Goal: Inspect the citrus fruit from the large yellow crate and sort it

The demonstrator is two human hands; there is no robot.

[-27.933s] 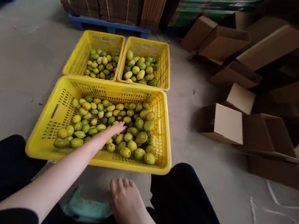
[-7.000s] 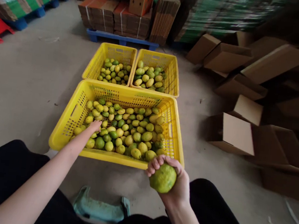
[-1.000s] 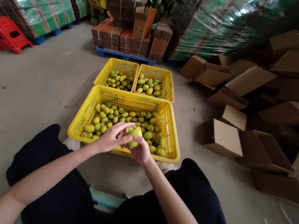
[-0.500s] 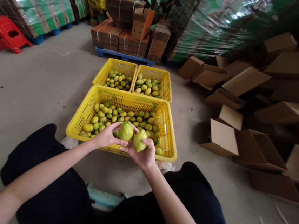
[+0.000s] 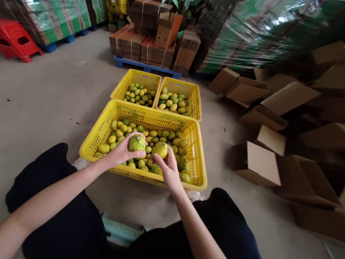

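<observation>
Fingers (image 5: 137, 154) clamp green fruit (image 5: 137, 143) in left hand (image 5: 122, 153), yellow fruit (image 5: 160, 149) in right hand (image 5: 172, 174), near the front crate's (image 5: 143, 176) near edge; more lies in it and two rear crates (image 5: 122, 84).

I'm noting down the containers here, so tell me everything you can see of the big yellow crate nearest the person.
The big yellow crate looks like molded plastic, wide and rectangular, with a thick rounded rim, slotted walls and a handhold in each short side. It is open-topped and upright in front of the person's knees. Many green and yellow fruits lie inside, so little of its bottom shows. Two smaller yellow crates stand close against its far side. Both hands are above it; whether either arm brushes the rim I cannot tell.
</observation>
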